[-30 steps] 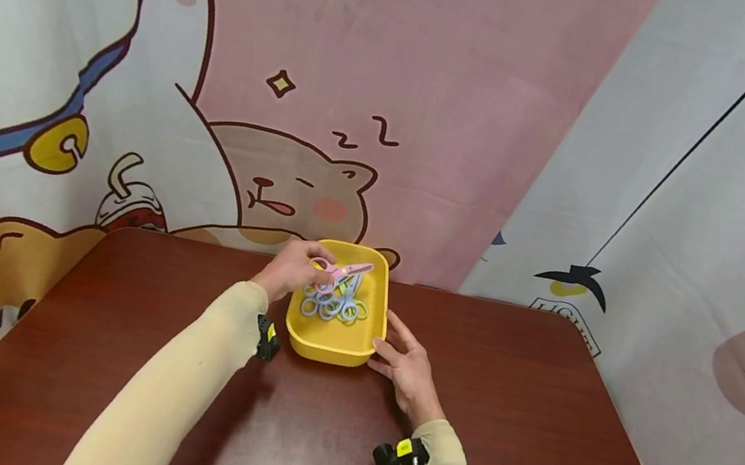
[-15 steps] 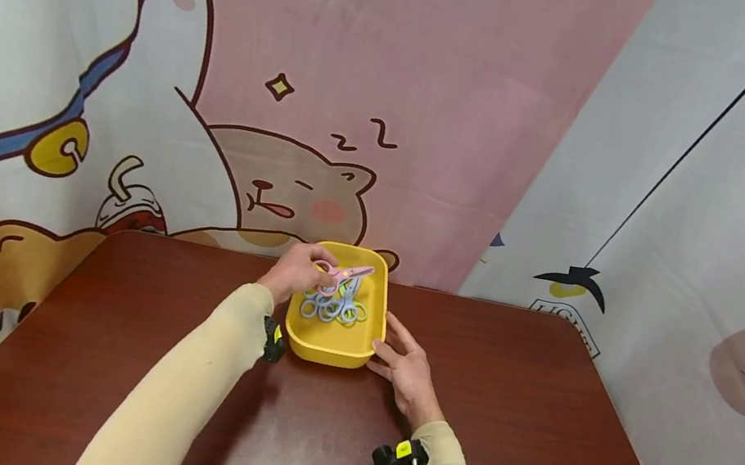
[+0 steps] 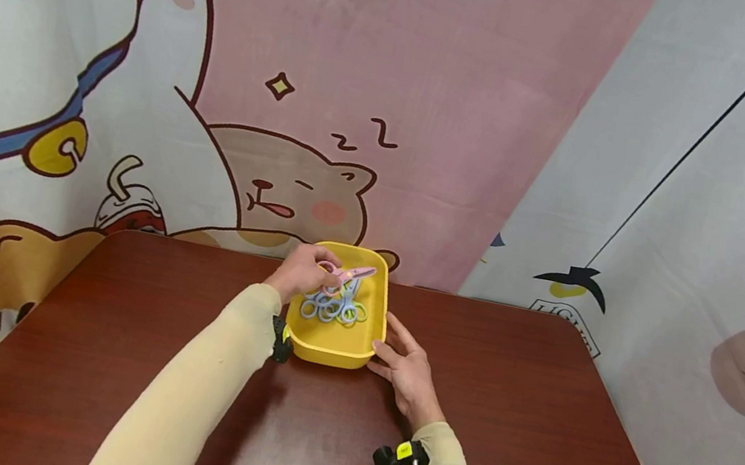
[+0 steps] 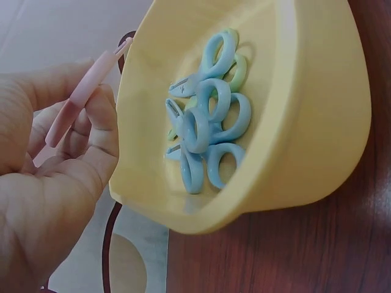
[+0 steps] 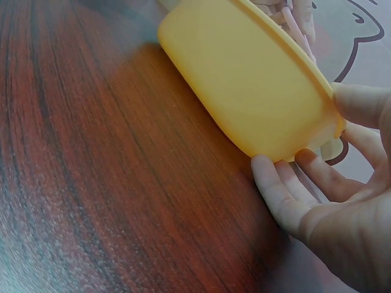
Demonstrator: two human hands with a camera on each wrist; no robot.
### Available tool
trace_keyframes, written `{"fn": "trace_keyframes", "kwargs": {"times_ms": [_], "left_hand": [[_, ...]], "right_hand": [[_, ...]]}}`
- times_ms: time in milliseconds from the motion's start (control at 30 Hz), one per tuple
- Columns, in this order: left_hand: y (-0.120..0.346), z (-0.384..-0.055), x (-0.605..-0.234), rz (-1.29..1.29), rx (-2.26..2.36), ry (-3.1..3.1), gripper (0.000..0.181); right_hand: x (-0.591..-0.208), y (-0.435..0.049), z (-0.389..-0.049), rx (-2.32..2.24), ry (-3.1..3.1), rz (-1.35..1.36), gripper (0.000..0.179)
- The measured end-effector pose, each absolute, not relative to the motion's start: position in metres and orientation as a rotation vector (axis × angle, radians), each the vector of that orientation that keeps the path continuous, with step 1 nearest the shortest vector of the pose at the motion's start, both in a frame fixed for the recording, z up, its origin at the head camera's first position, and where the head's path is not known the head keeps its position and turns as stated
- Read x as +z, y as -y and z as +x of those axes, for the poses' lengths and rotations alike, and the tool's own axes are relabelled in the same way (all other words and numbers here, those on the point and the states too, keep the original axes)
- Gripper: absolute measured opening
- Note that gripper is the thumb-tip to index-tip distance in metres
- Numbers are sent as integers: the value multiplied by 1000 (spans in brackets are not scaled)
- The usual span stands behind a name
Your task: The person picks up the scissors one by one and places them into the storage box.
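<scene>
My left hand (image 3: 303, 271) pinches a pair of pink children's scissors (image 3: 358, 272) by the handle, above the far left part of a yellow plastic bin (image 3: 333, 338). In the left wrist view, those pink scissors (image 4: 81, 97) appear edge-on between thumb and fingers. Inside the bin lies a small pile of light blue scissors (image 4: 215, 101), with green handles (image 4: 239, 74) partly hidden under them. My right hand (image 3: 411, 372) touches the bin's right side near its front corner. Its spread fingers (image 5: 276, 189) rest against the outer wall in the right wrist view.
The bin stands on a dark red-brown wooden table (image 3: 518, 424), near its back edge. A cartoon-printed cloth (image 3: 468, 116) hangs right behind. Black wrist cameras (image 3: 402, 460) are strapped to both forearms.
My left hand has shifted slightly to the right, carrying the pink scissors with it. The right hand, the bin and the pile stay in place.
</scene>
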State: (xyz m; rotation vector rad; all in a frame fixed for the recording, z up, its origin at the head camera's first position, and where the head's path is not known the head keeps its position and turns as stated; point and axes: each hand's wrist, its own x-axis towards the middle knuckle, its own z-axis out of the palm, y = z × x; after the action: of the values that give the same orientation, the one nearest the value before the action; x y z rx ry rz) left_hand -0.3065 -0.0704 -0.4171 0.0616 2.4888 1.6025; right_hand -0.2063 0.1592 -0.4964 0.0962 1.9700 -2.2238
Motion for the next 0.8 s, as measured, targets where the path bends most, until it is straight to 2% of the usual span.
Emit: {"fn": "trace_keyframes", "kwargs": {"times_ms": [800], "left_hand": [[55, -311, -423, 8, 1571, -2463, 30]], "right_hand": [[-496, -159, -206, -2226, -1968, 112, 61]]}}
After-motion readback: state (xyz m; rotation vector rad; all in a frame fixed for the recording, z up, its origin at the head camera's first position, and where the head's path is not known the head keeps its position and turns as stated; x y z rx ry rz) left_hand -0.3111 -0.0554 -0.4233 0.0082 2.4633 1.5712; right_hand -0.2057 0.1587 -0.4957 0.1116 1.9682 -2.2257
